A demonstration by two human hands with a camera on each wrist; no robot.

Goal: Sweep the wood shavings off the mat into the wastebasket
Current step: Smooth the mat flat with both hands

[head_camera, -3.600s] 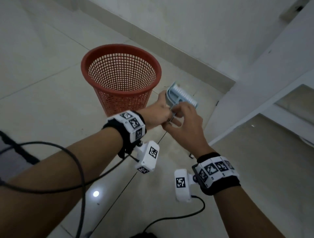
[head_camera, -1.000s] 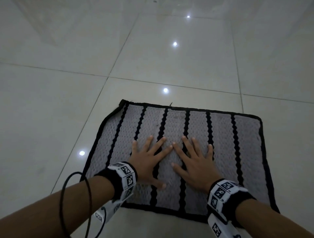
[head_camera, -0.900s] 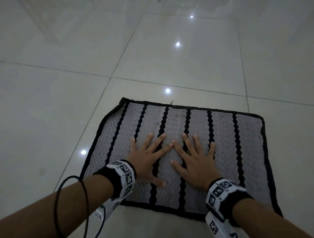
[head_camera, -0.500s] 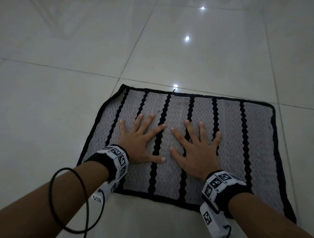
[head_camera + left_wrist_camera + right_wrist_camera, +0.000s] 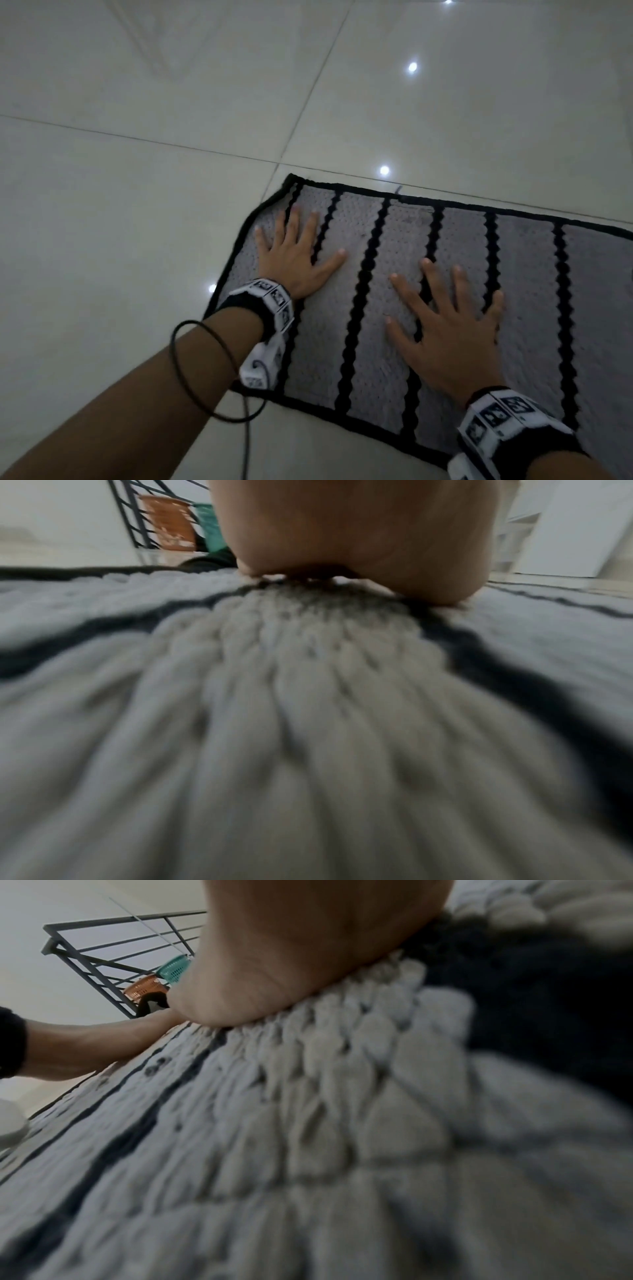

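Tiled floor (image 5: 137,240) at left, nothing of mine on it. My left hand (image 5: 294,257) flat near mat's left edge, fingers (image 5: 310,222) spread, released, grasping nothing. Mat (image 5: 383,342) grey with black stripes, lying on floor. My right hand (image 5: 448,332) flat at mat's middle, fingers likewise spread, released. No shavings visible to me on weave. Orange wastebasket (image 5: 142,989) far off by railing (image 5: 103,947). My judgement: smoothing step; press palms evenly, slide outward, avoid bunching weave or dragging mat off line.
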